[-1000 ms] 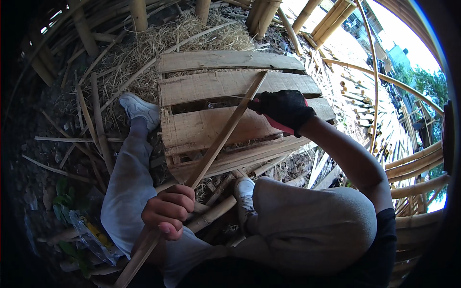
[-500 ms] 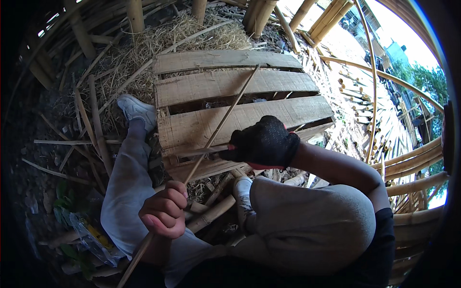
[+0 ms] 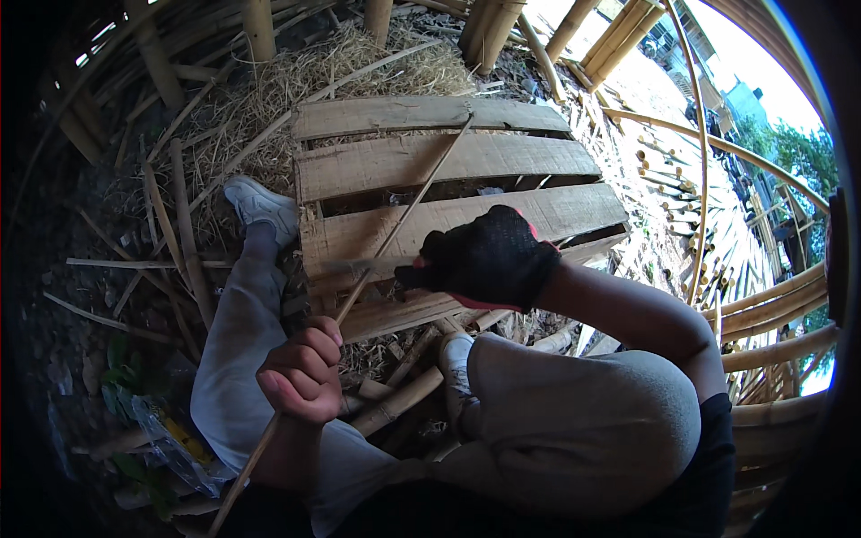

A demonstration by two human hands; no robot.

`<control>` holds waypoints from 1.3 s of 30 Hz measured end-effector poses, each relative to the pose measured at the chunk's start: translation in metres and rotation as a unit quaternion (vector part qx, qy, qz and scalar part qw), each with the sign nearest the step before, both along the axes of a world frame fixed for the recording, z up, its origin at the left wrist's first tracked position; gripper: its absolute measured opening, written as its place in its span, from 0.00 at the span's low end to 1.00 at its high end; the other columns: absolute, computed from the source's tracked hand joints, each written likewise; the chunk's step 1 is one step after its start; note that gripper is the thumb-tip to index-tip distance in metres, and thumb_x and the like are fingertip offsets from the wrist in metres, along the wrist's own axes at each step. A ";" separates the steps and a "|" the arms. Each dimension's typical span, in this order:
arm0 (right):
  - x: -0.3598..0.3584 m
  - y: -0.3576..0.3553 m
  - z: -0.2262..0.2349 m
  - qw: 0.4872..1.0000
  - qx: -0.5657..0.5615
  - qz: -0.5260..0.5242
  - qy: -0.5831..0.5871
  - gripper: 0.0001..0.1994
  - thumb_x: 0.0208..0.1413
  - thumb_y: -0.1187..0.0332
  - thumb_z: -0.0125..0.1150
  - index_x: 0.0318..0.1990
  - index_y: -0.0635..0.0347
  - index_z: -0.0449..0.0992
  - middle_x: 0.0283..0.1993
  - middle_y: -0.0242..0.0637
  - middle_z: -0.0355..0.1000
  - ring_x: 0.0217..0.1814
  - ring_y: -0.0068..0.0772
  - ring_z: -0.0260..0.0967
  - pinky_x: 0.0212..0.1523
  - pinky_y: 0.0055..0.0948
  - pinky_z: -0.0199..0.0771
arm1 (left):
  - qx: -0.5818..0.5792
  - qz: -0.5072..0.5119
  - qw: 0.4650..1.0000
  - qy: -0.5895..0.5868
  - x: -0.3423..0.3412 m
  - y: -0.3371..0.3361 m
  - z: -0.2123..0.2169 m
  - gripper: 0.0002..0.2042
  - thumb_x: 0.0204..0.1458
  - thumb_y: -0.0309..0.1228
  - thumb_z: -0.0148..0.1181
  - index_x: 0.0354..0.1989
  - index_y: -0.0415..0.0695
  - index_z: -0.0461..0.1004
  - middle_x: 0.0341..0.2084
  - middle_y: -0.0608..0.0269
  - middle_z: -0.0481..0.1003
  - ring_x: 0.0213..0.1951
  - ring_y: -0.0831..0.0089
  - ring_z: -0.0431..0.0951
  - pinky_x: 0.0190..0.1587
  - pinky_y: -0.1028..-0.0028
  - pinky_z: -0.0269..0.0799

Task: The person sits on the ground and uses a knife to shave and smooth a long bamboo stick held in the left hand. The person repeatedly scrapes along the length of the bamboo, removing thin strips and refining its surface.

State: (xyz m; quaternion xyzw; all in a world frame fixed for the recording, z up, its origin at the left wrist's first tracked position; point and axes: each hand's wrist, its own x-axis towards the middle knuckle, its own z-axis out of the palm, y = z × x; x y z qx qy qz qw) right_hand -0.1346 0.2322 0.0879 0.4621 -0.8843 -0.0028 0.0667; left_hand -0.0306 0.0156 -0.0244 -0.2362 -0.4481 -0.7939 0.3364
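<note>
My bare left hand (image 3: 302, 369) is closed in a fist around a long thin bamboo stick (image 3: 411, 212). The stick slants up and to the right, its far end over the slats of a low wooden pallet-like platform (image 3: 520, 157). In a black glove with red trim, my right hand (image 3: 484, 258) is closed on what looks like a knife (image 3: 381, 264). Its blurred blade lies across the stick, over the near slats; the handle is hidden in the glove.
Dry straw (image 3: 359, 76) lies behind the platform, near upright bamboo posts (image 3: 258, 31). Loose bamboo strips litter the left ground. A cut bamboo pole (image 3: 399, 402) lies between my legs. Stacked bamboo poles (image 3: 664, 184) and curved bamboo rails (image 3: 776, 300) stand to the right.
My right hand and the knife have shifted slightly left and up along the stick. My left hand has moved a little left and up, and the stick's far end slightly left.
</note>
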 end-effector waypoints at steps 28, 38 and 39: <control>-0.037 0.012 -0.016 0.995 0.039 0.032 -0.088 0.18 0.66 0.46 0.51 0.39 0.44 0.83 0.29 0.36 0.77 0.32 0.42 0.78 0.33 0.41 0.78 | 0.119 -0.022 0.991 -0.057 0.008 0.003 -0.004 0.26 0.72 0.38 0.27 0.14 0.53 0.45 0.13 0.73 0.45 0.20 0.76 0.49 0.40 0.68 0.59; -0.010 -0.011 -0.004 0.998 0.042 -0.016 -0.034 0.15 0.63 0.49 0.57 0.34 0.47 0.82 0.26 0.33 0.75 0.28 0.34 0.78 0.25 0.37 0.75 | 0.094 -0.026 0.994 -0.051 0.016 -0.008 0.005 0.25 0.72 0.39 0.29 0.15 0.53 0.45 0.13 0.74 0.43 0.21 0.76 0.49 0.40 0.69 0.58; -0.021 -0.003 -0.008 0.998 0.015 -0.022 0.060 0.14 0.65 0.51 0.53 0.38 0.43 0.83 0.29 0.34 0.76 0.27 0.34 0.77 0.25 0.37 0.75 | 0.083 -0.023 0.995 -0.051 0.015 -0.002 0.001 0.25 0.72 0.39 0.29 0.15 0.54 0.45 0.13 0.74 0.44 0.20 0.76 0.49 0.39 0.69 0.58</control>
